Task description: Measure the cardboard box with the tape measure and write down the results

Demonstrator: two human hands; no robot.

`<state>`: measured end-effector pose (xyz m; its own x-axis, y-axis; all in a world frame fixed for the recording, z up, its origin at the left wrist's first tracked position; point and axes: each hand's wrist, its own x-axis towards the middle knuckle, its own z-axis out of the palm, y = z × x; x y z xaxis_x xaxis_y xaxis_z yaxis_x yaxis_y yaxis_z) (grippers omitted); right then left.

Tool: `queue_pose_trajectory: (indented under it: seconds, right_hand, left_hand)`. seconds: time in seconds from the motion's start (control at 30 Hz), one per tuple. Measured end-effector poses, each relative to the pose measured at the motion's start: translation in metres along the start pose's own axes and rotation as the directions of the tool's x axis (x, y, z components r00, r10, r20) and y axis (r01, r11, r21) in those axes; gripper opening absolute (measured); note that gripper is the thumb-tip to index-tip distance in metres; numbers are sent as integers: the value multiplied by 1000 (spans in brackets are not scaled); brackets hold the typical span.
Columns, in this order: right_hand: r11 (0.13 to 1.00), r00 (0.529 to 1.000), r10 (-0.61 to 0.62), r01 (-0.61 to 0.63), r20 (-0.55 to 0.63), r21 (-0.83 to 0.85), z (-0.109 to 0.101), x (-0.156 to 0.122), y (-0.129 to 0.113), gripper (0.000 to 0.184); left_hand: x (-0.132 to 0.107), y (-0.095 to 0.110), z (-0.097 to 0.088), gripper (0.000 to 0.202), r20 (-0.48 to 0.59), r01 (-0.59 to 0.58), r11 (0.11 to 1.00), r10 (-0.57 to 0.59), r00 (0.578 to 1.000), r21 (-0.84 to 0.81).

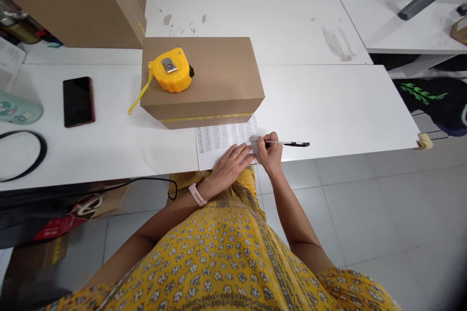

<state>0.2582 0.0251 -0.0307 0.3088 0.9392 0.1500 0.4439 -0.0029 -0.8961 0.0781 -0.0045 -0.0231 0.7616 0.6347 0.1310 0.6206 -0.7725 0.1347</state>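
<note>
My right hand (270, 151) is closed round a clear pen with a black cap end (297, 144), its tip touching a sheet of paper (207, 158) at the table's front edge. Columns of small dark writing cover the sheet. My left hand (232, 163) lies flat on the lower part of the paper, fingers stretched toward the pen tip. Just beyond the sheet stands a closed cardboard box (222, 68), overlapping the paper's far edge. On top of the box rests a yellow tape measure (173, 75) with a yellow strap hanging over the side.
To the left lie a phone (77, 102), a black ring-shaped band (42, 150) and a pale green cup (20, 108). A larger cardboard box (91, 9) stands at the back left. The white table (328, 107) ends at my waist, with a cable (153, 179) below its edge.
</note>
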Motion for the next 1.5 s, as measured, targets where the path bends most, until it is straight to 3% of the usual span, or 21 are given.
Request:
queue_pose_trajectory:
  seconds: [0.23, 0.4, 0.5, 0.57, 0.63, 0.7, 0.77, 0.83, 0.9, 0.97, 1.03, 1.1, 1.17, 1.2, 1.23, 1.3, 1.33, 1.37, 1.43, 1.5]
  right_hand:
    - [1000, 1000, 7, -7, -19, 6, 1, -1, 3, 31]
    - [997, 987, 16, -5, -160, 74, 2, -1, 7, 29]
    - [994, 984, -111, 109, -138, -21, -7, 13, 15, 25]
    - [961, 972, -218, 198, -84, -193, -18, 27, 23, 23]
    - [892, 962, -274, 250, -11, -378, -30, 40, 31, 24]
    - [818, 956, -288, 276, 56, -504, -38, 48, 39, 35]
    - [775, 951, -301, 285, 67, -564, -40, 52, 47, 45]
    - [773, 946, -322, 279, 25, -570, -38, 52, 54, 51]
    - [798, 941, -336, 263, -39, -542, -36, 52, 58, 52]
    - [829, 933, -343, 246, -110, -501, -36, 51, 59, 48]
    - [858, 915, -355, 237, -193, -456, -37, 49, 54, 41]
    - [878, 877, -382, 247, -291, -409, -38, 43, 41, 35]
    - [900, 833, -399, 275, -383, -338, -36, 33, 16, 31]
    - [915, 826, -389, 293, -408, -279, -34, 27, 0, 28]
    - [933, 839, -358, 306, -410, -189, -31, 22, -19, 27]
    - [958, 931, -238, 272, -277, 92, -23, 13, -59, 29]
    - [944, 976, -179, 207, -127, 256, -18, 11, -79, 34]
    - [913, 989, -141, 110, 51, 392, -13, 9, -97, 40]
    - [838, 936, -125, -78, 330, 540, -4, 9, -127, 51]
    - [789, 888, -103, -201, 449, 580, 3, 10, -146, 56]
  left_hand:
    - [-1, -1, -2, 50, 2, 1, 1000, -1, 1000, -12]
    - [0, 1, 1, 52, 19, 13, 998, -12, 1000, -55]
    - [0, 1, -7, 50, 6, 40, 981, -40, 999, -188]
    - [-3, -4, -24, 46, -99, 60, 943, -98, 990, -328]
    - [-6, -17, -51, 41, -293, 60, 914, -190, 937, -402]
    - [-9, -38, -85, 34, -509, 97, 928, -283, 813, -361]
    - [-11, -65, -117, 30, -658, 217, 937, -348, 667, -275]
    - [-11, -95, -141, 34, -719, 350, 908, -401, 568, -230]
    - [-6, -122, -154, 51, -695, 440, 864, -472, 543, -243]
    - [1, -143, -159, 69, -590, 504, 817, -561, 580, -281]
    - [8, -154, -159, 72, -471, 564, 768, -636, 611, -305]
    - [12, -153, -160, 65, -443, 596, 732, -677, 587, -329]
    - [12, -142, -163, 57, -442, 546, 718, -696, 565, -432]
    - [10, -133, -166, 55, -403, 476, 704, -701, 589, -528]
    - [8, -122, -169, 55, -331, 384, 663, -692, 641, -642]
    - [3, -101, -174, 61, -153, 216, 491, -607, 780, -844]
    - [2, -92, -176, 66, -84, 170, 401, -544, 835, -900]
    - [0, -84, -178, 71, -39, 149, 339, -489, 871, -929]
    - [-2, -74, -179, 77, 1, 146, 297, -437, 900, -944]
    - [-5, -73, -178, 80, 14, 157, 289, -440, 898, -944]
